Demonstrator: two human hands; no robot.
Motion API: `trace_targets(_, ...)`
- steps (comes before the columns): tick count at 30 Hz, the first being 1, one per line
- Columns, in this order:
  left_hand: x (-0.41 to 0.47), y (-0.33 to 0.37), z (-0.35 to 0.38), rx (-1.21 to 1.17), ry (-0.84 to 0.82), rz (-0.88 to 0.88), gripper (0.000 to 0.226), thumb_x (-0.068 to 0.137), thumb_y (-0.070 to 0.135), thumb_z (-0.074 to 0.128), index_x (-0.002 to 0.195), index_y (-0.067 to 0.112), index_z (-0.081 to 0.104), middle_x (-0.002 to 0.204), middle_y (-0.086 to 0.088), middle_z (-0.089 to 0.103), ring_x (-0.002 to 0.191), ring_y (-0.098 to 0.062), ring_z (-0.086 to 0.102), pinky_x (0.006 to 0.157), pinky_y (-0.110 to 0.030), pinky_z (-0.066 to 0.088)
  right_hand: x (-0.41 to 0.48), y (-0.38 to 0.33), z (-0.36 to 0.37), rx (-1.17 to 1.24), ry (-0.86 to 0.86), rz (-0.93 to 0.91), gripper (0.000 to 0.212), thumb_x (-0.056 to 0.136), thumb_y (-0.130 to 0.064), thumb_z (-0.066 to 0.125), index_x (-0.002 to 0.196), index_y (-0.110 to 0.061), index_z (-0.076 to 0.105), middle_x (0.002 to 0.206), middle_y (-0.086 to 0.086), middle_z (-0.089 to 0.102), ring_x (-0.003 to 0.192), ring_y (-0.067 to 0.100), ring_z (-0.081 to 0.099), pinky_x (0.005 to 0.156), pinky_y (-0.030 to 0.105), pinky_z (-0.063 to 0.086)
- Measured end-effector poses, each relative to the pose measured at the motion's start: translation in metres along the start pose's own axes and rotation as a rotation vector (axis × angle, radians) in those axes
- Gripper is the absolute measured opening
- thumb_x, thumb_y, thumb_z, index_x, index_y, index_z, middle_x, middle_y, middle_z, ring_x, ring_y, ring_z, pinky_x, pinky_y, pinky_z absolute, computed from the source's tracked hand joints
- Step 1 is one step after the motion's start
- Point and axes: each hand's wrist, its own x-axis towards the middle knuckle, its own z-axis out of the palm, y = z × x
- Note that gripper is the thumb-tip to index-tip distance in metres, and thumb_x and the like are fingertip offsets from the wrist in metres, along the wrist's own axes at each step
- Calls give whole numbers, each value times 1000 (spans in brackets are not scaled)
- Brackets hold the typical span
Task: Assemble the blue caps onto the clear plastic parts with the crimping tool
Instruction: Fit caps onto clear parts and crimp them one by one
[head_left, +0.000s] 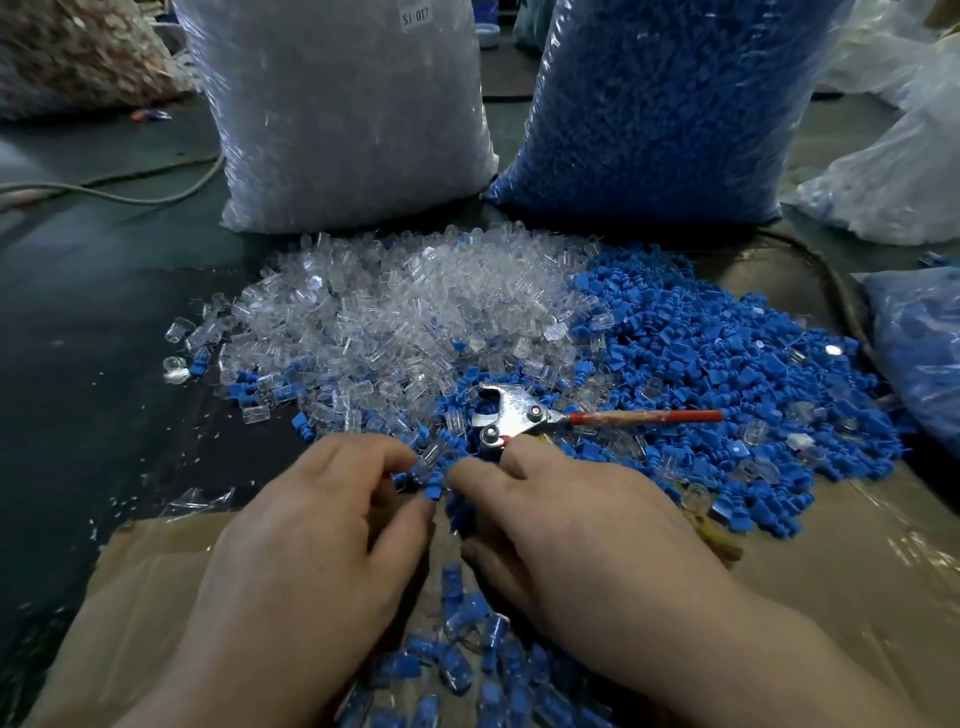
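Between the wrists, a heap of capped pieces (467, 649) lies on a brown sheet (156, 597). The left hand (311, 519) is curled and pinches a clear part (428, 456) at its fingertips. A blue cap (434, 491) sits just beside the right forefinger. The right hand (571, 519) curls over the lower handle of the crimping tool (506, 410); the tool's head juts just past the knuckles. Beyond both hands spread a pile of clear parts (405, 301) and a pile of blue caps (727, 364). Behind the piles stand a clear bag (337, 104) and a blue bag (649, 104).
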Motion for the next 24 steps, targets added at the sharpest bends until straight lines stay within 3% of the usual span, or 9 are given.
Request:
trace_targets(4, 2, 2, 3, 129, -46, -18, 43, 76, 48, 65, 118, 43, 58, 102, 19, 53, 78, -8, 58, 60, -28, 43, 5, 1, 3, -55, -52, -11, 21, 100, -34, 42, 121, -33, 40, 90, -4, 33, 64, 16, 38, 47, 30, 27)
trace_targets(8, 4, 0, 4, 145, -95, 8, 33, 77, 46, 65, 108, 39, 70, 96, 18, 54, 79, -10, 59, 61, -26, 44, 5, 2, 4, -70, -66, -13, 15, 96, -22, 45, 106, -29, 38, 93, -3, 34, 62, 14, 38, 46, 32, 30)
trace_targets(12, 4, -1, 3, 94, -107, 22, 19, 76, 48, 63, 94, 40, 66, 92, 23, 52, 81, -2, 54, 63, -13, 34, 6, 1, 5, -83, -67, -29, 12, 97, -28, 46, 99, -31, 34, 88, -6, 32, 62, 11, 36, 44, 30, 23)
trace_targets(15, 4, 0, 3, 58, -88, 28, 10, 75, 42, 68, 81, 37, 61, 88, 21, 54, 81, -6, 56, 64, -24, 41, 5, 1, 7, -46, -36, -26, 14, 100, -35, 41, 90, -30, 32, 84, -9, 32, 63, 7, 34, 47, 29, 26)
trace_targets(19, 3, -1, 3, 59, -42, 27, 20, 72, 24, 81, 83, 34, 68, 87, 19, 61, 78, -3, 56, 67, -13, 39, 3, 1, 7, -1, 5, -30, 16, 100, -42, 35, 93, -28, 36, 84, -8, 35, 68, 13, 39, 55, 34, 41)
trace_targets(24, 3, -1, 4, -43, -26, 12, 25, 74, 16, 81, 86, 35, 71, 96, 23, 60, 90, 1, 57, 69, -10, 41, 3, 2, 7, -30, 10, -65, 26, 99, -49, 33, 105, -29, 48, 85, -7, 36, 67, 16, 39, 54, 31, 37)
